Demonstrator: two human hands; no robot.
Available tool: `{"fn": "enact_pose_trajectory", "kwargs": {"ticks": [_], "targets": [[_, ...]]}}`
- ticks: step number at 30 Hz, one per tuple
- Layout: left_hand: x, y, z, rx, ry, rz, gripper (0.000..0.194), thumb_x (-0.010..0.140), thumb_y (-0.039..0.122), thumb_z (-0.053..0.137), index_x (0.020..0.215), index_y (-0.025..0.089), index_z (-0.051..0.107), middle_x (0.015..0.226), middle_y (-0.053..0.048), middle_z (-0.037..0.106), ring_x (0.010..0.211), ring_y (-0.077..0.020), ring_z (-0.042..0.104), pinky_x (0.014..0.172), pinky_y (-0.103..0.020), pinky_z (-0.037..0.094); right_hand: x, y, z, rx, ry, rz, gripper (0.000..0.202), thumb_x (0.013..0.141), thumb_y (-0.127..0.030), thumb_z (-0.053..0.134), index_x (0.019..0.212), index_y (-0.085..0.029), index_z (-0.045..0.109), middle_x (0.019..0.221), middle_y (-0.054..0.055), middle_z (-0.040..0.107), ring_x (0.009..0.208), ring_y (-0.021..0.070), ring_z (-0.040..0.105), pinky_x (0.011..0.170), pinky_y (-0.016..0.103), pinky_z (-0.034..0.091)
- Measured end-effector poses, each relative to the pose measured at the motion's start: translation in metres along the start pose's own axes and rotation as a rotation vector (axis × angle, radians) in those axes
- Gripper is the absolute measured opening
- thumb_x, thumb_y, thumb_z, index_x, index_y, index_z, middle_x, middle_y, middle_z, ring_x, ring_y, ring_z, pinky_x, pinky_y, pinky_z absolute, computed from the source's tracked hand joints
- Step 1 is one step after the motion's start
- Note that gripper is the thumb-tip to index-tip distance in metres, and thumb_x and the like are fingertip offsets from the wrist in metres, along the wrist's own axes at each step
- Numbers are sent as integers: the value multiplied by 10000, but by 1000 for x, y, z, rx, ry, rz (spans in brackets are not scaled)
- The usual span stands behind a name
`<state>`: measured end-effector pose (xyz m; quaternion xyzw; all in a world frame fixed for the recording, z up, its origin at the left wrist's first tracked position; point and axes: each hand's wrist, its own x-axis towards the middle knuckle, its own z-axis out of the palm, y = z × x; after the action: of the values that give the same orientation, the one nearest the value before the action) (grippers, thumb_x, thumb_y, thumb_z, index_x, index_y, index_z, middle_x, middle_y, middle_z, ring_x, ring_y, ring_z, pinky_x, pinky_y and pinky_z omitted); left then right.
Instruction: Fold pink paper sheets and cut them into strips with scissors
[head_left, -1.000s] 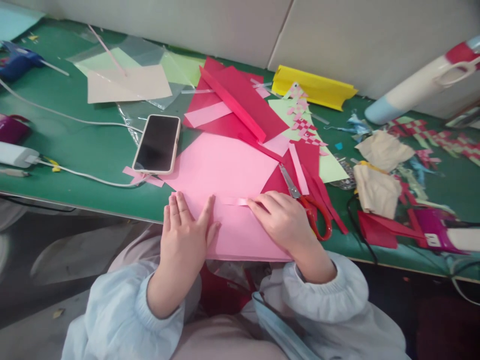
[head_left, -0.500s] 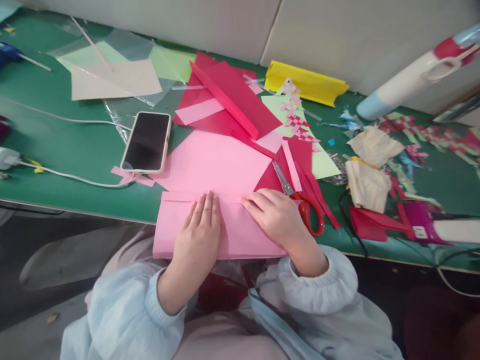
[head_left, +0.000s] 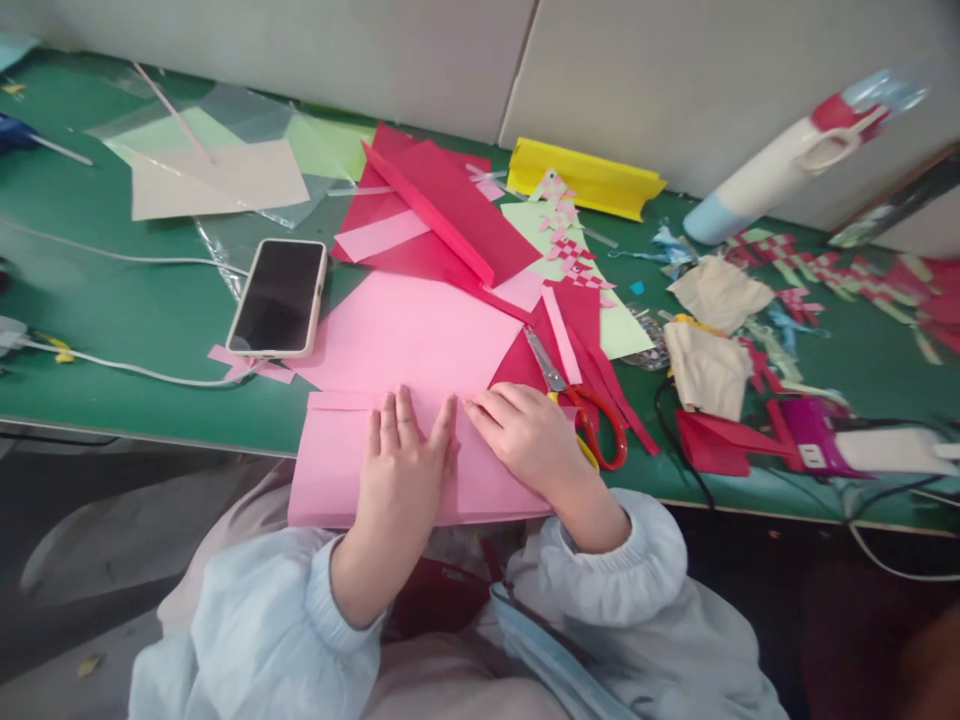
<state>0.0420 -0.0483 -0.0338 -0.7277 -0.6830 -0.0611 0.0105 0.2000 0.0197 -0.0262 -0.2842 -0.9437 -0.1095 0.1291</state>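
A folded sheet of pink paper [head_left: 330,470] lies at the table's front edge, with a narrow fold along its far side. My left hand [head_left: 401,465] rests flat on it, fingers and thumb spread, fingertips at the fold. Close by on the right, my right hand [head_left: 529,435] has its fingers together and bent, the fingertips pinching at the same fold. What lies under those fingertips is hidden. Scissors [head_left: 611,440] with red and yellow handles lie just beyond my right hand, partly covered by it. Behind the fold is more flat pink paper [head_left: 420,320].
A phone [head_left: 277,300] lies left of the paper beside white cables. Red sheets [head_left: 480,210], a yellow folded piece [head_left: 585,180] and woven paper strips [head_left: 574,250] are behind. Cloth pieces [head_left: 709,365], a bottle [head_left: 780,160] and a purple glue-gun-like object [head_left: 817,435] stand or lie right.
My left hand's fingers have spread and its thumb has moved out toward my right hand. My right hand stays at the fold. The whole view has shifted slightly.
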Motion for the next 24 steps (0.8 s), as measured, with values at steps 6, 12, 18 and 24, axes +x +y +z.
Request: {"fn": "enact_pose_trajectory", "kwargs": {"ticks": [6, 12, 18, 24], "targets": [[-3, -2, 3, -4, 33, 22, 471, 929, 280, 503, 1399, 247, 494, 1426, -253, 461, 1300, -400, 462, 1015, -563, 429, -4, 2, -4, -17, 0, 62, 201, 911, -90, 518, 998, -137, 693, 963, 66, 692, 874, 193, 562, 747, 331, 418], [-8, -7, 5, 15, 114, 73, 489, 919, 281, 492, 1386, 137, 506, 1416, -278, 462, 1324, -397, 431, 1034, -534, 428, -12, 10, -11, 18, -39, 185, 216, 929, -126, 517, 1067, -148, 682, 882, 62, 671, 838, 177, 557, 717, 305, 395], [-15, -9, 5, -11, 147, 125, 448, 928, 235, 442, 1314, 36, 556, 1374, -233, 525, 1293, -333, 495, 1057, -463, 439, -12, 9, -11, 21, -53, 200, 210, 923, -132, 541, 1050, -181, 701, 826, 46, 650, 798, 167, 545, 678, 300, 366], [-22, -7, 6, 4, 207, 228, 406, 921, 178, 434, 1257, 13, 591, 1321, -188, 583, 1222, -299, 571, 1023, -419, 482, -10, 7, -8, -11, -48, 174, 202, 920, -144, 553, 1055, -175, 700, 842, 48, 649, 809, 172, 542, 680, 309, 365]]}}
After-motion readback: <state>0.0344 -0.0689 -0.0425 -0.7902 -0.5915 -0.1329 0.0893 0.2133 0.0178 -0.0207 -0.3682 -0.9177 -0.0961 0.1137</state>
